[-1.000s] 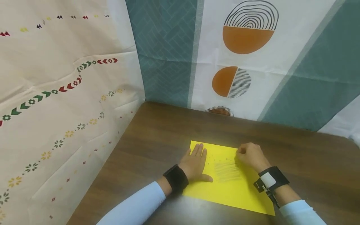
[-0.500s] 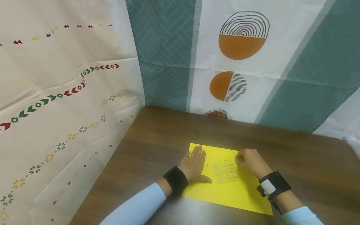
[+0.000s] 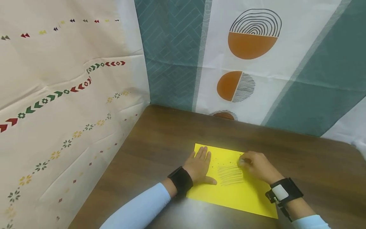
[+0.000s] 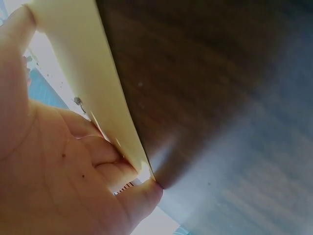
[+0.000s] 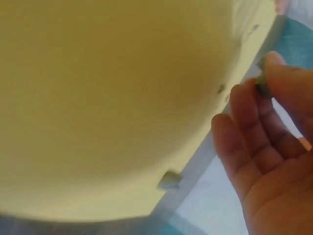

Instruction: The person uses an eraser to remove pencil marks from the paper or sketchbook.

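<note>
A sheet of yellow paper [image 3: 226,197] lies on the brown table, with a patch of grey pencil-like strokes [image 3: 230,175] in its middle. My left hand [image 3: 198,168] rests flat on the paper's left part, thumb spread out to the side. At the upper right of the sheet, my right hand [image 3: 257,164] pinches a small grey-green lump [image 5: 264,84] between thumb and fingertips, beside the strokes. What the lump is made of cannot be told. Another grey-green piece [image 5: 170,180] lies on the paper near its edge in the right wrist view.
Dark crumbs [image 3: 216,161] are scattered on the sheet above the strokes. The wooden table [image 3: 168,133] extends around the paper. A patterned cream cloth [image 3: 65,105] hangs along the left side, and a teal and white cloth [image 3: 174,57] hangs behind the table.
My right hand has shifted slightly toward the near side of the paper, still pinching the lump. My left hand has stayed in place on the sheet. The head view has swayed a little.
</note>
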Motion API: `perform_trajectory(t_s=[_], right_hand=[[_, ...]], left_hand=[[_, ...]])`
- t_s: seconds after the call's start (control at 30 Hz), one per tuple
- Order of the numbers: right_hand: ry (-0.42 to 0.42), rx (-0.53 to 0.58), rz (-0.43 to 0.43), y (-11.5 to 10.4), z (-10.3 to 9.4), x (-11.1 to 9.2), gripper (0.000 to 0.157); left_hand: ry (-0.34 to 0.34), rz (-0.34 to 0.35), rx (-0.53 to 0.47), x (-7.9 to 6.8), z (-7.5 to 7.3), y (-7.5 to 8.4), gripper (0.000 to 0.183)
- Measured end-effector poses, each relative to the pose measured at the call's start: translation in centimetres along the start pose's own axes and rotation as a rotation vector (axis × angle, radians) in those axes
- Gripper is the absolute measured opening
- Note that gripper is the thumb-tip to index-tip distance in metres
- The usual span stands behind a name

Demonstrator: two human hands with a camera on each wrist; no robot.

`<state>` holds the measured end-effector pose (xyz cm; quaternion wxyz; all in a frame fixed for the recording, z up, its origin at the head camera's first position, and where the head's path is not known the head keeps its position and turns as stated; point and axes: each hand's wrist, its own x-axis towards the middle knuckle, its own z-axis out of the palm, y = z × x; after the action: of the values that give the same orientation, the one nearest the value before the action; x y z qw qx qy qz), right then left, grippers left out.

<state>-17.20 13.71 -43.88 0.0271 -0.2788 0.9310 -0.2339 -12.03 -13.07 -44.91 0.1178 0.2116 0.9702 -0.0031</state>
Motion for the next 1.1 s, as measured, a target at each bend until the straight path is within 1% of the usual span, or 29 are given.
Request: perform_trajectory(t_s=[0.13, 0.33, 0.43, 0.57, 0.67, 0.8, 0.87, 0.97, 1.1], right_hand=[[0.027, 0.044, -0.036, -0.7, -0.2, 0.4, 0.01], [0.052, 0.048, -0.109, -2.4, -0.1, 1.3, 0.011], [0.034, 0.044, -0.124, -3.2, 0.2, 1.9, 0.013], [-0.038, 0.039, -0.128, -4.2, 1.3, 2.7, 0.014], [-0.086, -0.007, -0.148, -5.0, 2.5, 3.3, 0.013], [-0.114, -0.142, -0.189, -6.1, 4.3, 3.5, 0.015], [-0.106, -0.203, -0.208, -6.7, 4.9, 3.6, 0.019], [-0.081, -0.244, -0.215, -7.3, 5.4, 3.7, 0.024], [-0.061, -0.285, -0.224, -7.5, 5.5, 3.7, 0.021]], left_hand=[[-0.004, 0.012, 0.026, 0.4, -0.4, 0.1, 0.113], [-0.023, 0.016, 0.023, 0.7, -0.7, 0.3, 0.113], [-0.025, 0.018, 0.026, 0.7, -0.7, 0.3, 0.113], [-0.017, 0.018, 0.031, 0.7, -0.5, 0.2, 0.113], [-0.01, 0.017, 0.044, 0.6, -0.3, 0.2, 0.113], [-0.01, 0.023, 0.076, 0.4, -0.2, 0.2, 0.112], [-0.014, 0.023, 0.087, 0.3, -0.1, 0.2, 0.112], [-0.022, 0.009, 0.079, 0.3, -0.1, 0.1, 0.112], [-0.026, -0.005, 0.052, 0.1, 0.0, -0.2, 0.112]])
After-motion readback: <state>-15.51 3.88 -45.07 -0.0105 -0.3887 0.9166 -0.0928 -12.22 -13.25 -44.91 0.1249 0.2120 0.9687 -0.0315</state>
